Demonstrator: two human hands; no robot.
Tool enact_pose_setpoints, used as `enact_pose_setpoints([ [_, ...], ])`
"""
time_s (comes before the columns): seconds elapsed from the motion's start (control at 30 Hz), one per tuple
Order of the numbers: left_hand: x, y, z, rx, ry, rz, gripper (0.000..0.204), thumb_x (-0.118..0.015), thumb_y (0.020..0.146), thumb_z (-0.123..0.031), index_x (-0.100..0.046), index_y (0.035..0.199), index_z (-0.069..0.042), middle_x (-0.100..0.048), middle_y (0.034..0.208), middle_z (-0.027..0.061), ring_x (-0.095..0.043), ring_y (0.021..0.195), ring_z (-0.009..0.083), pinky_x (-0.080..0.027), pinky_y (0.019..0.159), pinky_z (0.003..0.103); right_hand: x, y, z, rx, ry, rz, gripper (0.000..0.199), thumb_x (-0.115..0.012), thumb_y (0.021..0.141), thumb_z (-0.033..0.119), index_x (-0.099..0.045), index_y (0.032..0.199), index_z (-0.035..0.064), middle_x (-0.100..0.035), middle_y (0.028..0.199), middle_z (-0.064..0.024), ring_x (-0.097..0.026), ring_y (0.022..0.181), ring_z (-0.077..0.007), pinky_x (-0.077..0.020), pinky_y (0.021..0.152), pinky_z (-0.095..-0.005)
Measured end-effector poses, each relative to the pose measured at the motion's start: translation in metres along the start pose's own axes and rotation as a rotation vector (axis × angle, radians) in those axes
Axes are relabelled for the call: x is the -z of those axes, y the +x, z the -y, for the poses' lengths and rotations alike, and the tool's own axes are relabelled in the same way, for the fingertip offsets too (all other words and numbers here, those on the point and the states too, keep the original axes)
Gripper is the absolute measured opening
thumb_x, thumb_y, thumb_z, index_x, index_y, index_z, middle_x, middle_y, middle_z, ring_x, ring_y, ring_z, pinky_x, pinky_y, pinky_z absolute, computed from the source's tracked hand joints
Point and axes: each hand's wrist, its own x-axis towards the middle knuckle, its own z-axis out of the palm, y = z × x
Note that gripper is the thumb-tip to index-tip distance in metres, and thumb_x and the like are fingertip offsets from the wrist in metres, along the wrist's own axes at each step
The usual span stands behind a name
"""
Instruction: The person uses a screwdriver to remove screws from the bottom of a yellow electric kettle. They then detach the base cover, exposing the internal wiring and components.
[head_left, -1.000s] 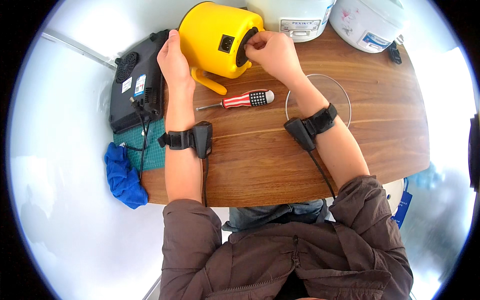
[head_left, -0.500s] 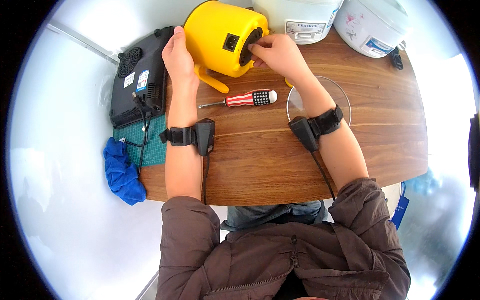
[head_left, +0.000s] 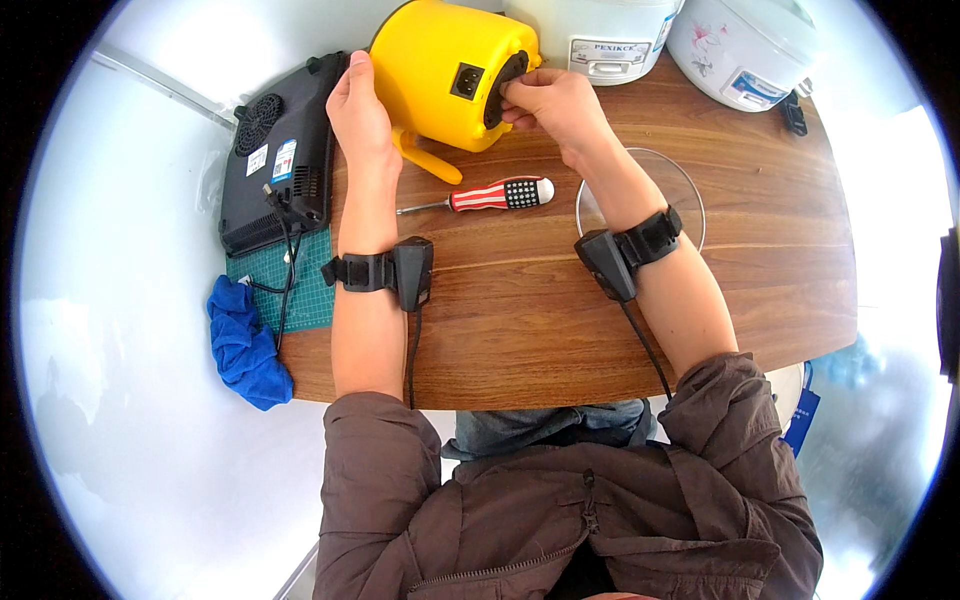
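Yellow pot (head_left: 440,70) on its side, left hand (head_left: 358,110) cupping its wall, right-hand fingers (head_left: 520,92) pinching its black base disc (head_left: 500,88).

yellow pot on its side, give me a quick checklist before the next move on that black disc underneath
1. Yellow pot steadied: ok, left hand grips its side.
2. Hold on the black disc at the pot's base: ok, right hand fingertips are on it.
3. Screwdriver within reach: ok, lying on the wooden table just below the pot.
4. Screws on the base out: cannot tell, the fingers hide them.
5. Glass lid out of the way: not ok, right forearm lies over it.
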Motion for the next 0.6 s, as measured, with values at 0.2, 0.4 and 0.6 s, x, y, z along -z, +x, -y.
enact_pose_setpoints([
  [0.2, -0.002, -0.001, 0.000, -0.028, 0.005, 0.021, 0.035, -0.058, 0.108, -0.030, -0.071, 0.118, 0.001, -0.073, 0.113, 0.0040, -0.065, 0.104, 0.0128, -0.047, 0.095, 0.031, 0.001, 0.009, -0.013, 0.312, -0.480, -0.160, 0.024, -0.079, 0.077, 0.024, -0.078, 0.089, 0.0029, -0.077, 0.083, -0.0146, -0.075, 0.075, -0.0259, -0.0598, 0.077, -0.0354],
  [0.4, -0.002, -0.003, -0.002, -0.025, 0.034, 0.011, 0.035, -0.058, 0.108, -0.031, -0.071, 0.117, 0.000, -0.072, 0.112, 0.0043, -0.063, 0.104, 0.0126, -0.046, 0.095, 0.032, -0.001, 0.000, -0.007, 0.656, -0.793, -0.244, 0.019, -0.076, 0.078, 0.020, -0.076, 0.086, 0.0036, -0.073, 0.083, -0.0188, -0.073, 0.080, -0.0354, -0.0593, 0.077, -0.0419],
  [0.6, -0.001, -0.001, 0.000, -0.026, 0.018, 0.011, 0.036, -0.058, 0.108, -0.032, -0.071, 0.117, 0.000, -0.072, 0.112, 0.0043, -0.063, 0.103, 0.0129, -0.046, 0.095, 0.032, -0.001, 0.001, -0.007, 0.792, -0.815, -0.254, 0.017, -0.074, 0.080, 0.018, -0.076, 0.088, 0.0040, -0.073, 0.083, -0.0194, -0.072, 0.079, -0.0370, -0.0594, 0.078, -0.0436],
])
